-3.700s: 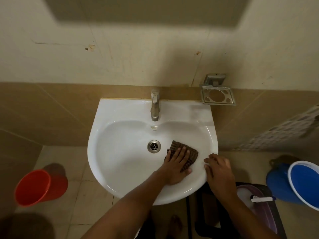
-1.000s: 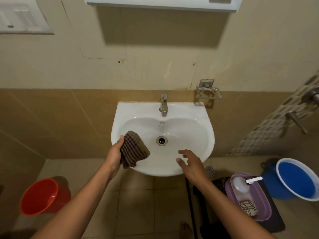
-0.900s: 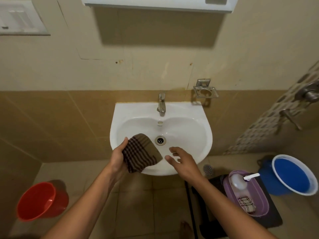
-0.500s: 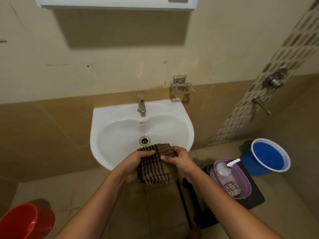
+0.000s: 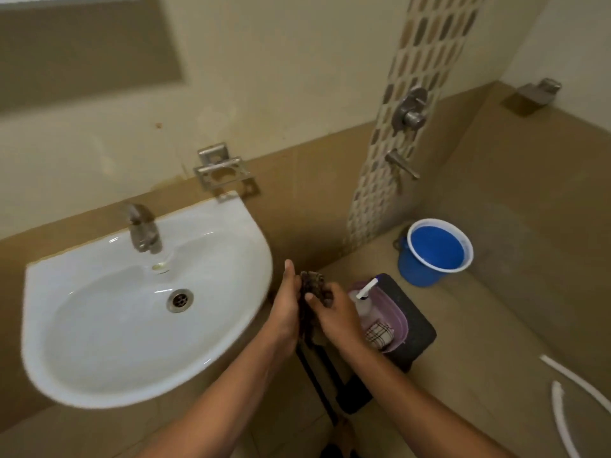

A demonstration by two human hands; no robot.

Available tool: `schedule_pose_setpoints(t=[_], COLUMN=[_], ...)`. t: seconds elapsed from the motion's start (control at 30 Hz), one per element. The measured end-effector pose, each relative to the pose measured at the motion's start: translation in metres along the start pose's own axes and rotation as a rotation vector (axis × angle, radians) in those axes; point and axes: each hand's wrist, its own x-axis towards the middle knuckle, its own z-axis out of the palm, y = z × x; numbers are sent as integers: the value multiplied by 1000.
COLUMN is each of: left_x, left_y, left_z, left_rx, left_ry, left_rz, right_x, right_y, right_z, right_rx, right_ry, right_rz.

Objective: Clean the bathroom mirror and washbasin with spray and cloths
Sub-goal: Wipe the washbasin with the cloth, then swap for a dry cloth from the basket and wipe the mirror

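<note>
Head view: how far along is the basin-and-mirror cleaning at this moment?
Looks done: the white ceramic washbasin is bare, no cloth in it. In hand: left hand and right hand bunch the dark checked cloth right of the basin, over the purple plastic tub. Left: the mirror is barely in view, so its state can't be judged.

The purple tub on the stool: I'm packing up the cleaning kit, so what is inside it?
Inside the purple tub stand a pump bottle and a folded checked cloth. The right hand covers the tub's near side, so anything there is hidden.
</note>
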Motion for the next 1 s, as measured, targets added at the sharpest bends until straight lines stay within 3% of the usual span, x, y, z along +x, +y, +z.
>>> schedule_pose_setpoints(t=[0.23, 0.3, 0.4, 0.5, 0.6, 0.67, 0.77, 1.0], left_x=[28, 40, 59, 88, 112, 130, 152, 207], left_y=[-15, -24, -32, -36, -40, -48, -61, -94], left_z=[98, 106, 119, 121, 122, 125, 124, 100], left_rx=[34, 19, 215, 364, 468, 544, 623, 674], left_ry=[-50, -148, -177, -84, -125, -192, -225, -235], left_rz=[-15, -95, -123, -40, -137, -244, -246, -316], right_x=[31, 37, 48, 57, 60, 64, 70, 90], right_y=[44, 54, 74, 92, 106, 117, 132, 168], right_z=[-77, -91, -116, -132, -140, -139, -135, -121], right_rx=[486, 521, 600, 744, 858, 865, 789, 406], right_ry=[-9, 28, 114, 156, 137, 130, 151, 197], right_rz=[177, 193, 292, 411, 461, 482, 501, 545])
